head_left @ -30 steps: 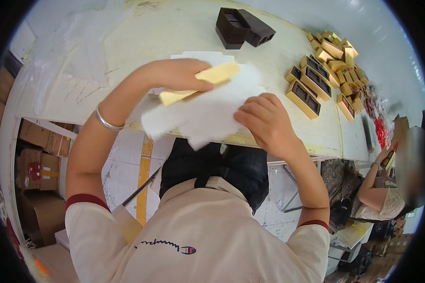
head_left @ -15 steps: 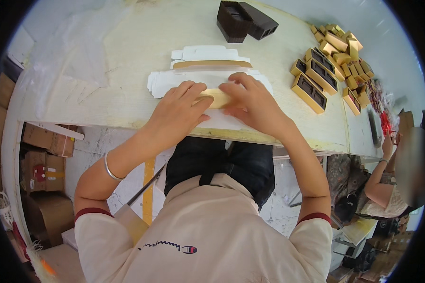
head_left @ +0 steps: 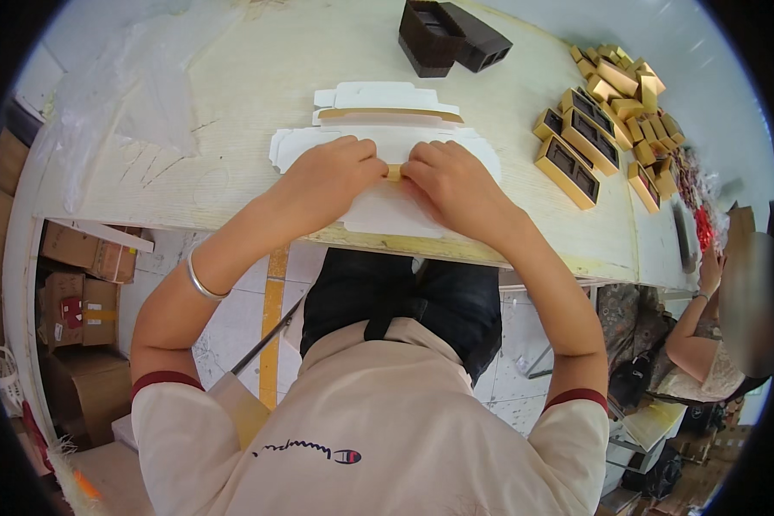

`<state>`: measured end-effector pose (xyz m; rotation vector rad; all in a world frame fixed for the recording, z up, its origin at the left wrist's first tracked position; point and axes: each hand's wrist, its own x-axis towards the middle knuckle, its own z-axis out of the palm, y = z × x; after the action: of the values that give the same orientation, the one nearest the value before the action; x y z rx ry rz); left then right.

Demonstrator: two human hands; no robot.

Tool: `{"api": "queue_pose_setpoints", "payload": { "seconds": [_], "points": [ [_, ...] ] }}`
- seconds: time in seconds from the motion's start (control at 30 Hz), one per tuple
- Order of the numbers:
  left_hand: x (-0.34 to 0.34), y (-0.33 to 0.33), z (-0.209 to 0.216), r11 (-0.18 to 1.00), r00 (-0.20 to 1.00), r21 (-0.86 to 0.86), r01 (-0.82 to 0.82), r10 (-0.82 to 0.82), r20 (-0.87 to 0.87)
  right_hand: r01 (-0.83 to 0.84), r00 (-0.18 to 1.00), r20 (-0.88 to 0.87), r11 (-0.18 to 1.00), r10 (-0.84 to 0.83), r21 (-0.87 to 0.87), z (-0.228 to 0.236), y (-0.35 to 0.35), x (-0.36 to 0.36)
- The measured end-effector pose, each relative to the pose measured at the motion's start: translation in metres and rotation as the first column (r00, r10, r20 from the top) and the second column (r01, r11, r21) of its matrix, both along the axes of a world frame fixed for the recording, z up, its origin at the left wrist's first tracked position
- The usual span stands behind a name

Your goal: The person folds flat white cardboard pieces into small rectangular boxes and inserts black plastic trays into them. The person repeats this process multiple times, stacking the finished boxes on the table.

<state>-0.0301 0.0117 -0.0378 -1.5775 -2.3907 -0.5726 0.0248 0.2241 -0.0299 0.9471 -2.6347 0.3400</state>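
A white cardboard box blank [head_left: 294,150] lies flat at the table's near edge, with a raised gold-faced strip [head_left: 391,113] across its far part. My left hand [head_left: 340,176] and my right hand [head_left: 453,185] are over its near part. The fingers of each are closed on a gold-faced flap of the blank [head_left: 394,173], the left hand at one end and the right at the other. Only a short gold piece shows between my fingertips; my hands hide the rest. Part of the white blank hangs toward me, near the edge.
Dark brown plastic trays [head_left: 428,39] are stacked at the far side. Several gold boxes with dark inserts [head_left: 568,169] stand to the right, beside a pile of gold boxes [head_left: 625,82]. Clear plastic film [head_left: 150,99] lies on the left. Another person's hand [head_left: 711,268] is at far right.
Both hands have closed on the gold flap, fingers now pinching along it. The flap has tilted up and shows less gold; more of the white near part is uncovered.
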Motion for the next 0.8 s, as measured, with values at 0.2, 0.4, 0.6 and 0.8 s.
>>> {"api": "queue_pose_setpoints", "payload": {
  "seconds": [0.2, 0.4, 0.6, 0.8],
  "points": [
    [-0.021, 0.018, -0.006, 0.976, 0.968, -0.013, -0.219, 0.219, 0.127, 0.167, 0.900, 0.406, 0.986, -0.156, 0.009, 0.008, 0.001, -0.046],
    [-0.036, -0.003, 0.036, 0.898, 0.954, 0.427, -0.111, 0.217, -0.208, 0.127, 0.983, 0.138, 0.992, -0.123, -0.022, 0.016, -0.017, -0.006],
    [-0.074, -0.011, 0.041, 0.988, 0.787, -0.065, -0.142, 0.152, 0.598, 0.051, 0.927, -0.373, 0.976, 0.032, 0.211, 0.016, -0.023, -0.008],
    [-0.006, -0.010, 0.078, 0.980, 0.776, 0.092, -0.176, 0.081, 0.626, 0.100, 0.968, -0.242, 0.987, -0.067, 0.127, 0.047, -0.004, 0.026]
  ]
}}
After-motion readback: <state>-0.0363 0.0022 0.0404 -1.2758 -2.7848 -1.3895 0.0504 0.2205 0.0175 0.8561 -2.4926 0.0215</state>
